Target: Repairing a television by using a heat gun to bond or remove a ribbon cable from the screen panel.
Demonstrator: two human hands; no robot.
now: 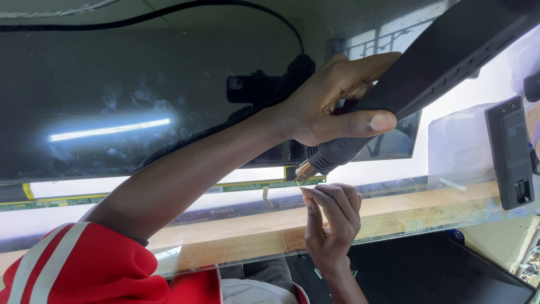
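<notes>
Two hands on a hot air gun at the panel edge

Far left there's a big dark glossy screen panel (112, 101) with a thin green circuit strip (247, 186) along its near edge. Left hand (332, 101) reaches across, fist wrapped tight round the black hot air gun (416, 84), its metal nozzle (305, 170) right at the strip. Just nearer, right hand (332, 217) has fingers curled, fingertips pinched at the strip. Far right, a dark grey rectangular device (511, 152).
</notes>
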